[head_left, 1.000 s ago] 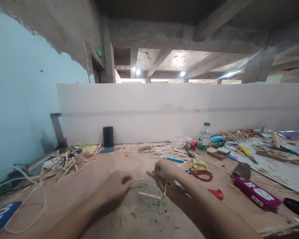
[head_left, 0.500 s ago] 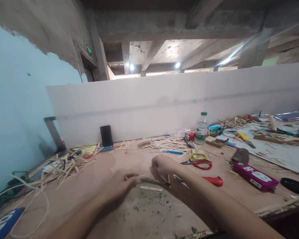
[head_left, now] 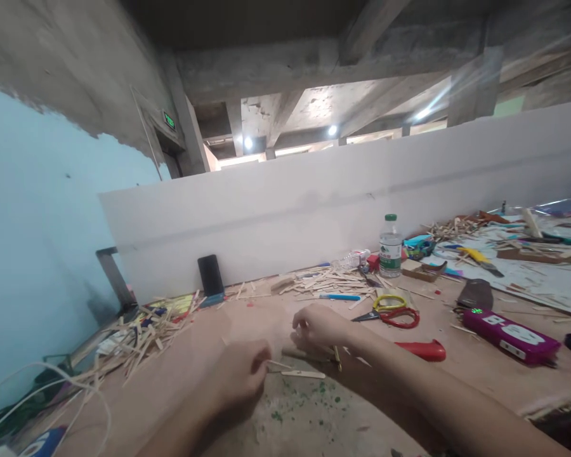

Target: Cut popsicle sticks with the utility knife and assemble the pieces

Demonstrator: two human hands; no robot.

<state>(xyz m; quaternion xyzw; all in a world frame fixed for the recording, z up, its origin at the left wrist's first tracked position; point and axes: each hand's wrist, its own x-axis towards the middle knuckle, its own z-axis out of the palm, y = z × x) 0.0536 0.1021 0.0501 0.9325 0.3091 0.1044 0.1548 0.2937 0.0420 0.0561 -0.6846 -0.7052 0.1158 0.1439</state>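
Note:
My left hand (head_left: 245, 374) is closed, its thumb and index finger pinching the end of a thin wooden stick (head_left: 280, 364). Just right of it, a flat wooden stick (head_left: 303, 374) lies on the table. My right hand (head_left: 316, 327) is above a small wooden piece (head_left: 309, 355), its fingers curled. Whatever those fingers may hold is too small and blurred to make out. Green specks mark the table (head_left: 285, 422) below the sticks.
Scissors (head_left: 385, 312), a red-handled tool (head_left: 423, 350) and a purple box (head_left: 511, 336) are on the right. A bottle (head_left: 390, 247), a blue pen (head_left: 340, 297) and loose sticks (head_left: 333, 280) stand or lie behind. A phone (head_left: 210, 276) leans at back left.
The camera view has shifted and tilted. My left hand has pulled away from the wooden piece beside my right hand, and a thin stick now shows at its fingertips.

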